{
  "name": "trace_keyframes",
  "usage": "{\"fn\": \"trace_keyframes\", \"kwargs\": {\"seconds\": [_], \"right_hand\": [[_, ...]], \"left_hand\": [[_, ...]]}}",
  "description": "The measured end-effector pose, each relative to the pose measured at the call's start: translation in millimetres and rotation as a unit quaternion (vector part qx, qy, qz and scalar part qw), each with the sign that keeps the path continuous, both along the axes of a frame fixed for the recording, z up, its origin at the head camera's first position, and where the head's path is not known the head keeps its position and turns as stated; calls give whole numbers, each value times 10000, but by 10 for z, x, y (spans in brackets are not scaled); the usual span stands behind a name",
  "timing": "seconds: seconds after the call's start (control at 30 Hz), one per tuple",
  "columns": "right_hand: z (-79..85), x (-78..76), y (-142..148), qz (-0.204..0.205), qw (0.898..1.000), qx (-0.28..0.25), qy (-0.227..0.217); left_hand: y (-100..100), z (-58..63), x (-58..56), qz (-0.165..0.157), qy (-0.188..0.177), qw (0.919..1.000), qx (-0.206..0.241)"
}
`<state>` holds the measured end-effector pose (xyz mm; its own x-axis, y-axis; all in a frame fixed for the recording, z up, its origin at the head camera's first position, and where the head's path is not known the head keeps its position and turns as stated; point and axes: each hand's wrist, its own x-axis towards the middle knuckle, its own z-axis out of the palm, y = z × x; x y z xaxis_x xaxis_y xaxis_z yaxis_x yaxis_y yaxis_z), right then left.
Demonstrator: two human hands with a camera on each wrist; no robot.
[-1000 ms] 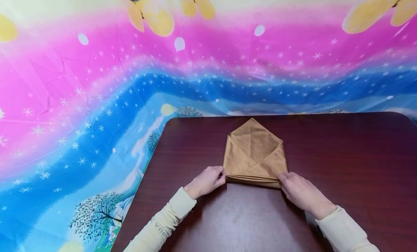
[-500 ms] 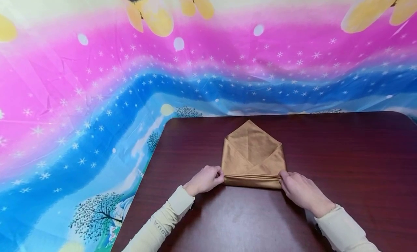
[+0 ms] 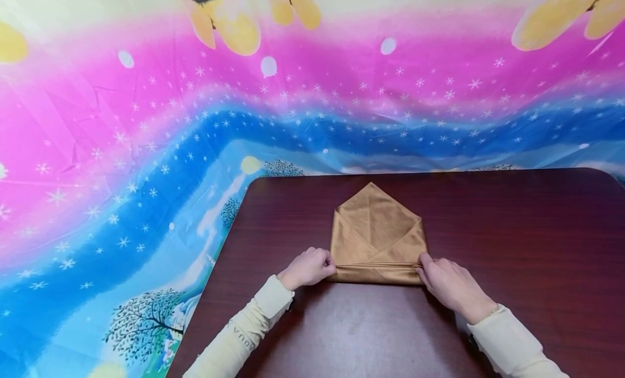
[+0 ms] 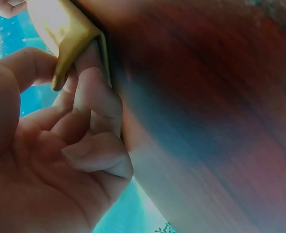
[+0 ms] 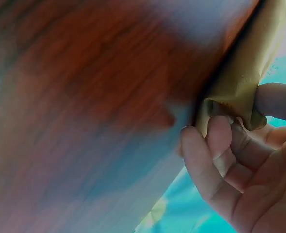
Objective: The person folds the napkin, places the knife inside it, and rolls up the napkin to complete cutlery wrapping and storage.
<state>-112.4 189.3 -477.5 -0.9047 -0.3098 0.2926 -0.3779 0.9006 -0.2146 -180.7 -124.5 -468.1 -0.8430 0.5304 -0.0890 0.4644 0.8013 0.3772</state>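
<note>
A satiny gold-brown cloth (image 3: 378,231) lies folded in an envelope shape, its pointed tip toward the table's far edge. Two flaps cross over its front, and a narrow folded band (image 3: 373,274) runs along the near side. At the band's left end my left hand (image 3: 307,268) pinches the fabric; the left wrist view shows the cloth's corner (image 4: 77,41) between thumb and fingers. My right hand (image 3: 454,287) grips the opposite end, and in the right wrist view the rolled cloth edge (image 5: 235,90) sits between thumb and fingers. Fingertips inside the fold are partly hidden.
The cloth lies on a dark red-brown wooden table (image 3: 527,242) with rounded far corners. Behind and to the left hangs a pink and blue printed backdrop (image 3: 146,150) with snowflakes and trees.
The cloth's pointed tip has shifted slightly toward me and to the left. The near band now looks flatter and more even. Both hands keep their hold, hardly moving.
</note>
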Motion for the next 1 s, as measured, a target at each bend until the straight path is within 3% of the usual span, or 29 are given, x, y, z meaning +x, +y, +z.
{"fn": "trace_keyframes", "kwargs": {"seconds": [0.3, 0.5, 0.77, 1.0], "right_hand": [[-1, -25, -2, -124, 9998, 39, 175], [31, -38, -31, -426, 9990, -83, -110], [59, -65, -76, -595, 9980, -149, -183], [42, -104, -131, -570, 9983, 30, 74]], "left_hand": [[62, 12, -31, 16, 44, 9987, -507], [111, -11, -34, 22, 325, 9962, -810], [157, -64, 32, -54, 1294, 9878, -861], [156, -78, 93, -333, 2154, 9731, -750]]}}
